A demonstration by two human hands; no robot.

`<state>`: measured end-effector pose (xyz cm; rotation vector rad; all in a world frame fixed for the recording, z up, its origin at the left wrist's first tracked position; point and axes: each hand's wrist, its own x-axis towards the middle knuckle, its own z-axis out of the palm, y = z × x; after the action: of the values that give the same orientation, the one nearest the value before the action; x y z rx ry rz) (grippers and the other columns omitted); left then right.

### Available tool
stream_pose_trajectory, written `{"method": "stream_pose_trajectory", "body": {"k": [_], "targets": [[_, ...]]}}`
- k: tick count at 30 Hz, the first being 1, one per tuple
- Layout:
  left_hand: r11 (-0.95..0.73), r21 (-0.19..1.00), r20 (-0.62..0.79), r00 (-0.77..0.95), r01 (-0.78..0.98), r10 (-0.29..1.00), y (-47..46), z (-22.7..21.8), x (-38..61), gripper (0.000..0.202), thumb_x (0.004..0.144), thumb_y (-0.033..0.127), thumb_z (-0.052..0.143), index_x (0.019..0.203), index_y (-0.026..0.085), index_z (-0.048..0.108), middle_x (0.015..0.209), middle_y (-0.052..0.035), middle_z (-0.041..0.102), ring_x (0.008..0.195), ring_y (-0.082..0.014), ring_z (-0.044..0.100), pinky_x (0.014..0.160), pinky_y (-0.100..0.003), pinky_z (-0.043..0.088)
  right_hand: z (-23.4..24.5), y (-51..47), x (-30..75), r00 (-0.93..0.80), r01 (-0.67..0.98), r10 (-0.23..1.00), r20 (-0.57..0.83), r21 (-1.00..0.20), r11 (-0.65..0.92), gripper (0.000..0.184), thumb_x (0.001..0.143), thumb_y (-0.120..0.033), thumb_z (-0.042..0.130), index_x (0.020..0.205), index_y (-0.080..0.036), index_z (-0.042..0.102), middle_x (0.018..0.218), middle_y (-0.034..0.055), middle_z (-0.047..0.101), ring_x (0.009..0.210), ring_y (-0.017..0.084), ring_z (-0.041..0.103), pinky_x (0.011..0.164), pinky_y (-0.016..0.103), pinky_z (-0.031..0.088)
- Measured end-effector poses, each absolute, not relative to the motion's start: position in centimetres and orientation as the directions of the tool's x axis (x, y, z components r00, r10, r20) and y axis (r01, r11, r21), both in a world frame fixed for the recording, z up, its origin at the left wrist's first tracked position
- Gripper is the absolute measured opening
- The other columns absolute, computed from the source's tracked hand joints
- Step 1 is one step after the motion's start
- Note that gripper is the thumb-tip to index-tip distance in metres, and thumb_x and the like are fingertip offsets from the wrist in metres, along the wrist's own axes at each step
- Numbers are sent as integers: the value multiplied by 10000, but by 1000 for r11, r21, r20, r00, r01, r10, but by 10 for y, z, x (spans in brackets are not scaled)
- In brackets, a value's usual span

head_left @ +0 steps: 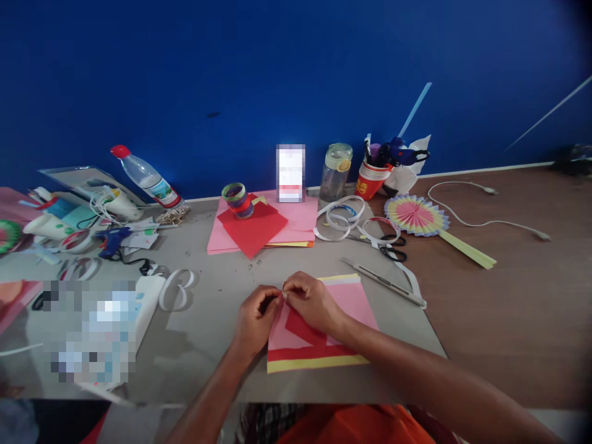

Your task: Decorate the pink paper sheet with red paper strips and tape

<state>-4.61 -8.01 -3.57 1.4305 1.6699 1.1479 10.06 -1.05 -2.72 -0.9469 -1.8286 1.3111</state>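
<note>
My left hand (259, 317) and my right hand (312, 302) meet over the upper left corner of a pink paper sheet (354, 311). The fingertips of both are pinched together around something small and pale that I cannot make out. Beneath the right hand lies a red piece of paper (308, 330) on the pink sheet. A red band and a yellow band (319, 364) run along the sheet's near edge. Along its far edge, partly hidden by my right hand, runs a whitish strip (345, 280) with yellow behind it.
A utility knife (383, 283) lies right of the sheet, near black-handled scissors (393, 246) and tape rolls (345, 216). Farther back are red paper (254, 231), a pleated paper fan (416, 216), a red paper cup (370, 180) and a glass jar (336, 172). A bottle (148, 179) leans at left.
</note>
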Motion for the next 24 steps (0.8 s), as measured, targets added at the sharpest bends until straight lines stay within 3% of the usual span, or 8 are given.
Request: {"method": "stream_pose_trajectory", "body": {"k": [9, 16, 24], "targets": [[-18, 883, 122, -194, 469, 973, -77, -29, -42, 87, 815, 209, 547, 820, 178, 627, 791, -22, 639, 739, -138, 599, 692, -234, 475, -27, -10, 103, -532, 144, 842, 94, -970, 199, 170, 723, -62, 503, 667, -184, 609, 775, 22, 617, 729, 139, 593, 683, 268, 459], [-248, 712, 392, -79, 656, 917, -79, -36, -41, 126, 854, 119, 494, 850, 183, 603, 821, -34, 622, 762, -129, 597, 716, -242, 488, -26, -7, 103, -507, 217, 861, -47, -973, 74, 164, 692, -73, 479, 661, -181, 598, 756, 12, 639, 718, 136, 596, 696, 255, 454], [-353, 563, 521, 10, 748, 853, -79, -36, -37, 132, 881, 113, 471, 857, 176, 585, 792, -48, 600, 736, -135, 591, 688, -246, 506, -25, -6, 103, -533, 217, 844, -58, -974, 71, 149, 687, -98, 490, 570, -184, 525, 776, 17, 634, 719, 126, 596, 681, 232, 441]]}}
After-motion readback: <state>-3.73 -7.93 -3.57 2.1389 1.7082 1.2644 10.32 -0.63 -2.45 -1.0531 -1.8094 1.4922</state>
